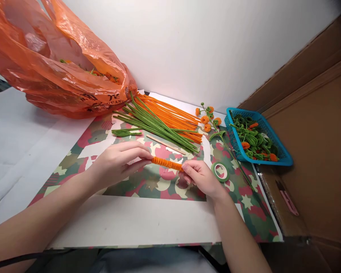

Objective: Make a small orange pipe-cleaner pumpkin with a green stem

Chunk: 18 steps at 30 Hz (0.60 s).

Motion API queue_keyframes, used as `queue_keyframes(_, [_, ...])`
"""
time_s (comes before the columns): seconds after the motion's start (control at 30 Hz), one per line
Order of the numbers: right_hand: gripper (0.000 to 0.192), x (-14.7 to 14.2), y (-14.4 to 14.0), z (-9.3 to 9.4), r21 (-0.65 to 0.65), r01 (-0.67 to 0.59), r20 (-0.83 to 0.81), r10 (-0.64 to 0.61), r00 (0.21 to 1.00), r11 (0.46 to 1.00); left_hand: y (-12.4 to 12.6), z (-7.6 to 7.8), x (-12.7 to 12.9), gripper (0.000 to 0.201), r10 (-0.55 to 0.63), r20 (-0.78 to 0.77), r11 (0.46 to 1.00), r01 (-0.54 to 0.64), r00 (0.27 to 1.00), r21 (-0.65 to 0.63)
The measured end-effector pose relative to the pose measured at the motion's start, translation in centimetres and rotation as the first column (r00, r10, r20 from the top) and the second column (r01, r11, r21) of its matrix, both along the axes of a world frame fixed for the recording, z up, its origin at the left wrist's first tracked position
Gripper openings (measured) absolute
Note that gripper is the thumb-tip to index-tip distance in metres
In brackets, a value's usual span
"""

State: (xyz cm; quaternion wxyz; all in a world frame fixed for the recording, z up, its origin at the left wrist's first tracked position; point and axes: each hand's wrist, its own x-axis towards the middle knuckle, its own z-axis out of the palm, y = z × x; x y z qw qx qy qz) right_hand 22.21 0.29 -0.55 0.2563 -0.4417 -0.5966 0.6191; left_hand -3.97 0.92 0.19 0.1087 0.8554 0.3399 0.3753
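Both hands pinch an orange coil point(167, 163) between them: left hand point(118, 163) closed on its left end, right hand point(200, 176) on its right end. A tape roll point(220, 171) lies just right of the right hand. Beyond the hands lie green stems point(156, 125), and an orange bag point(59, 60) whose print is too creased to read.

Bright, even light; glare on crinkled orange plastic bag point(57, 64); wide-angle bending and dark vignette at corners; sharp centre.

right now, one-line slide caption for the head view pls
Both hands, left hand and right hand, hold an orange pipe-cleaner coil over a patterned mat, beside loose pipe cleaners.
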Motion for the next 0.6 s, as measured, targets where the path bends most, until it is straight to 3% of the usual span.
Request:
queue_keyframes(0.2, [0.028, -0.3, -0.4, -0.1, 0.03, 0.022, 0.078, -0.024, 0.997, 0.999, -0.3, -0.9, 0.5, 0.018, -0.031, -0.015, 0.985, 0.028, 0.999, -0.173])
queue_keyframes(0.33, [0.018, -0.9, -0.7, -0.2, 0.19, -0.032, 0.176, -0.002, 0.984, 0.981, -0.7, -1.3, 1.1, 0.015, -0.025, 0.037, 0.972, 0.033, 0.999, -0.231])
queue_keyframes(0.4, [0.02, -1.3, -0.8, -0.3, 0.356, -0.072, 0.262, -0.026, 0.965, 0.932, -0.8, -1.2, 1.4, 0.016, -0.007, 0.047, 0.96, 0.02, 0.999, -0.279])
queue_keyframes(0.5, [0.021, -1.7, -0.9, -0.8, 0.58, -0.137, 0.345, -0.089, 0.934, 0.803, -1.1, -0.7, 1.8, 0.017, 0.053, 0.052, 0.913, -0.028, 0.997, -0.407])
queue_keyframes(0.6, [0.018, -1.9, -0.9, -1.6, 0.703, -0.176, 0.358, -0.129, 0.925, 0.689, -1.4, -0.4, 2.1, 0.019, 0.12, 0.112, 0.802, -0.03, 0.986, -0.596])
